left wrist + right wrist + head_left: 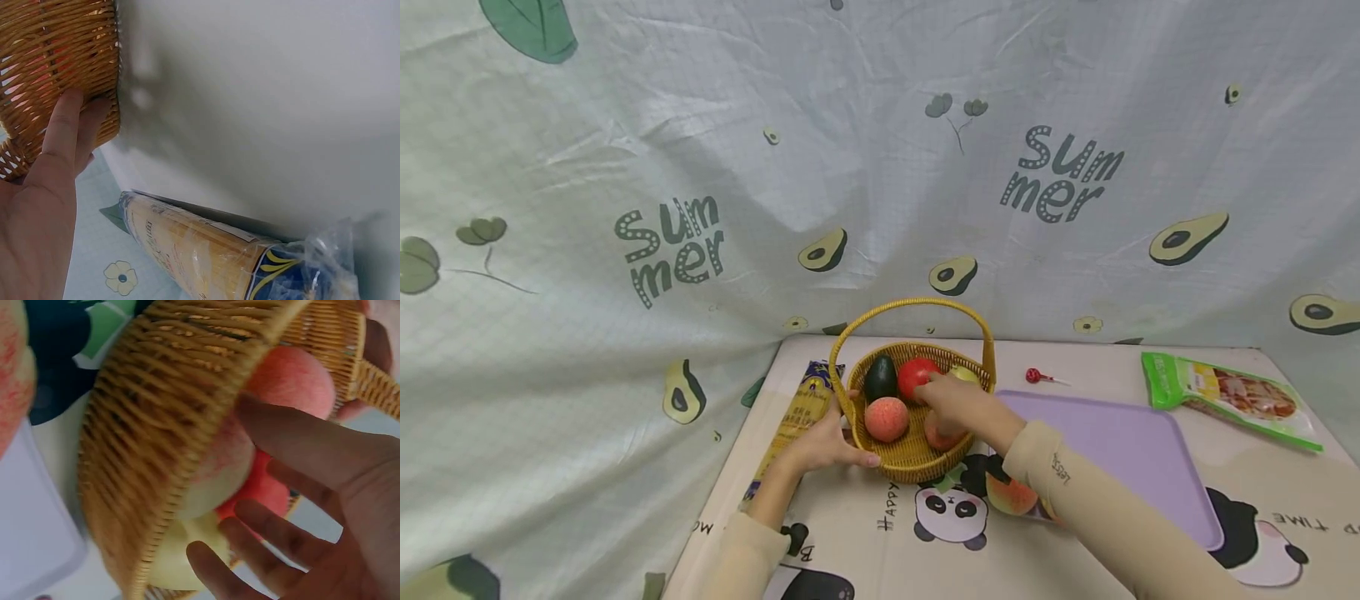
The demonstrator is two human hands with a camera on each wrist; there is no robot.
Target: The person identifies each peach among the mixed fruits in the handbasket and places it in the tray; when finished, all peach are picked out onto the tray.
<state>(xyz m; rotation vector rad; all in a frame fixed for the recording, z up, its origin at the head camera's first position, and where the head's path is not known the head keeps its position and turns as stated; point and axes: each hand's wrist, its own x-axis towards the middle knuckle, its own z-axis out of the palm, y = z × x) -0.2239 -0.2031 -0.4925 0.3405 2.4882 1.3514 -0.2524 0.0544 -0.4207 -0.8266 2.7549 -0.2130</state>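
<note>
A yellow wicker basket with a tall hoop handle holds a dark green avocado, a pinkish peach, a round red fruit and a pale yellow fruit. My left hand grips the basket's left side, thumb along the front rim and fingers against the outer weave. Inside the right rim, my right hand hovers with spread fingers over a second peach. Its thumb tip overlaps that peach in the right wrist view, and the palm side holds nothing.
A pack of spaghetti lies left of the basket. To the right is a purple tray, with another peach by its near left corner, partly behind the right sleeve. Behind stand a red lollipop and a green food packet.
</note>
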